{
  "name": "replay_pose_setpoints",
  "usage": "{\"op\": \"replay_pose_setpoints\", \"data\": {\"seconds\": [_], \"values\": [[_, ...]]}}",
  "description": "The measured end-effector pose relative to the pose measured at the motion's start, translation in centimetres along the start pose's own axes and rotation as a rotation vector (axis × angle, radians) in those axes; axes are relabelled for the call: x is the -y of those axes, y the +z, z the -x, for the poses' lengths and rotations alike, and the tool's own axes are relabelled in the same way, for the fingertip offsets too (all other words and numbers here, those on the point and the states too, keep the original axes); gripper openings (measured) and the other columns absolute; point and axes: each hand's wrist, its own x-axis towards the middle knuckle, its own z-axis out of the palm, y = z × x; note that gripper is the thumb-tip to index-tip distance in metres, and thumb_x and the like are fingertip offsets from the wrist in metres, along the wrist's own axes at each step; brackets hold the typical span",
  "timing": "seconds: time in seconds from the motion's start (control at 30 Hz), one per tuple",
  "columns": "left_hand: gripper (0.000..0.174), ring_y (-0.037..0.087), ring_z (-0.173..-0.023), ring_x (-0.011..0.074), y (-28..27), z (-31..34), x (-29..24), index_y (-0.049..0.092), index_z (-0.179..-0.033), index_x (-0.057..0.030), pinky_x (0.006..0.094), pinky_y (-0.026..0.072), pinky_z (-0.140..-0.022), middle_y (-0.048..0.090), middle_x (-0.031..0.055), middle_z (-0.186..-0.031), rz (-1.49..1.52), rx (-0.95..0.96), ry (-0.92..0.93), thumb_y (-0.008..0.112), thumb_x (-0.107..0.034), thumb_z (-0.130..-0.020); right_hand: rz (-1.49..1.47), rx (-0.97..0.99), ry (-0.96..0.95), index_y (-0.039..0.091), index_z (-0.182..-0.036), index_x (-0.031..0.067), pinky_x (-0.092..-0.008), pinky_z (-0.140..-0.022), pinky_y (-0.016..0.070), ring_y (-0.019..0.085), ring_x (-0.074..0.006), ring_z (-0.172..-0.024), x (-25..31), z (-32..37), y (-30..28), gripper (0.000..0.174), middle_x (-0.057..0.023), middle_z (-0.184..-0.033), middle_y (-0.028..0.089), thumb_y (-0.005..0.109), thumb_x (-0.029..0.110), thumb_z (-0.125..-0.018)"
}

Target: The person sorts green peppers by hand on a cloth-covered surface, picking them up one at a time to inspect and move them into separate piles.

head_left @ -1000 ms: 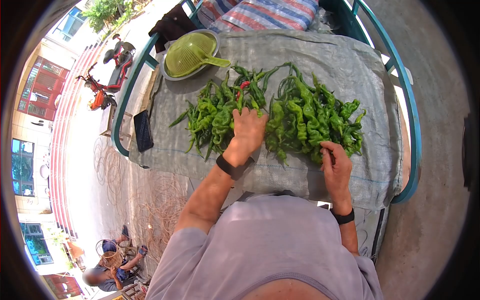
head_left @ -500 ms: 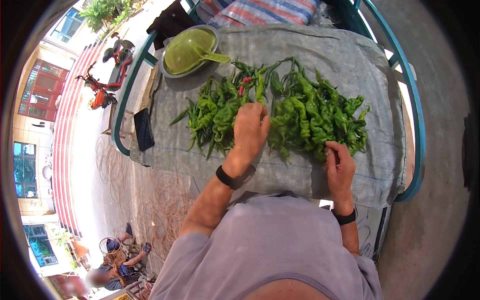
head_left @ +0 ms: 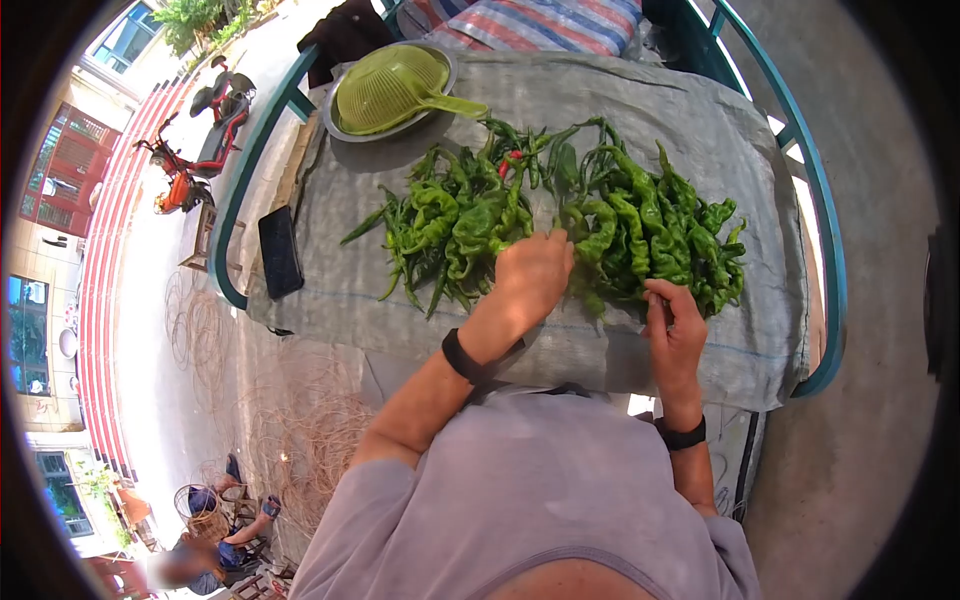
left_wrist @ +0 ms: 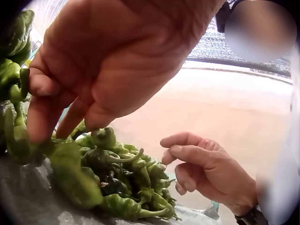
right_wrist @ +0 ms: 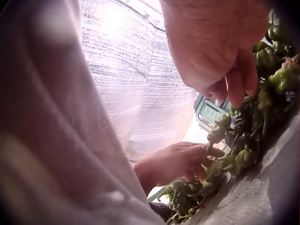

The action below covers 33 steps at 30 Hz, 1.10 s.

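Two heaps of wrinkled green peppers, a left one (head_left: 455, 220) and a right one (head_left: 665, 225), lie on a grey woven sheet (head_left: 380, 325). My left hand (head_left: 535, 275) is at the inner edge of the right heap, fingers bent down onto a blurred green pepper (left_wrist: 72, 178); its grip is partly hidden. From the right wrist view, a pepper's stem rises at that hand's (right_wrist: 176, 161) fingertips. At the right heap's near edge is my right hand (head_left: 675, 330), fingers loosely curled, nothing visibly held. Small red peppers (head_left: 510, 163) show at the left heap's top.
A yellow-green strainer (head_left: 393, 88) lies in a metal bowl (head_left: 448, 75) at the back left. A phone (head_left: 281, 252) is on the sheet's left side. Teal rails (head_left: 832, 270) border the surface. Striped cloth (head_left: 545, 25) is behind; a seated person and a scooter (head_left: 200, 150) are leftward.
My left hand has moved right, from the left heap to the inner edge of the right one. My right hand has stayed nearly in place. The head view has shifted slightly.
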Motion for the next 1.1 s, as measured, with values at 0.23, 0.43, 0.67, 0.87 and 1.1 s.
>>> {"op": "replay_pose_setpoints", "data": {"seconds": [0.23,0.43,0.67,0.87,1.1], "values": [[0.021,0.061,-0.088,0.0356,0.7,1.1,1.5,0.067,-0.108,-0.0031,0.0478,0.0516,-0.076,0.062,0.0164,-0.090,0.073,-0.152,0.192,0.064,-0.011,-0.088,0.141,0.015,-0.182,0.069,-0.109,0.0072,-0.0253,-0.055,0.0459,0.058,-0.0129,-0.060,4.8,-3.5,2.8,0.017,-0.0066,-0.091,0.067,0.065,0.002,-0.093],[0.028,0.057,-0.093,0.0334,-2.5,2.9,2.4,0.068,-0.109,-0.0025,0.0451,0.0466,-0.080,0.062,0.0131,-0.097,0.066,-0.220,0.226,0.070,-0.007,-0.082,0.510,0.081,-0.417,0.068,-0.101,0.0099,-0.0394,-0.081,0.0496,0.066,-0.0282,-0.088,6.3,-9.3,6.5,0.014,-0.0082,-0.095,0.070,0.069,0.012,-0.087],[0.035,0.054,-0.113,0.0289,-2.8,4.9,4.2,0.068,-0.109,-0.0070,0.0409,0.0418,-0.091,0.060,0.0080,-0.117,-0.122,-0.286,0.181,0.071,-0.005,-0.074,0.612,0.288,-0.524,0.069,-0.099,0.0116,-0.0428,-0.092,0.0432,0.064,-0.0279,-0.097,5.5,-9.7,10.6,0.020,-0.0066,-0.092,0.069,0.073,0.012,-0.079],[0.031,0.055,-0.108,0.0259,-3.7,4.8,5.7,0.069,-0.105,-0.0101,0.0394,0.0420,-0.089,0.063,0.0038,-0.111,-0.135,-0.367,0.113,0.067,-0.003,-0.076,0.782,0.552,-0.626,0.068,-0.101,0.0107,-0.0489,-0.109,0.0320,0.064,-0.0258,-0.098,5.6,-5.8,11.3,0.026,-0.0060,-0.089,0.068,0.072,0.009,-0.075],[0.029,0.054,-0.104,0.0265,-3.4,3.9,5.9,0.069,-0.104,-0.0088,0.0398,0.0407,-0.088,0.064,0.0036,-0.106,-0.133,-0.436,0.151,0.068,-0.004,-0.075,0.895,0.365,-0.638,0.066,-0.093,0.0127,-0.0567,-0.120,0.0180,0.060,-0.0232,-0.098,3.6,-3.5,13.3,0.013,-0.0042,-0.086,0.061,0.065,0.008,-0.081]]}}
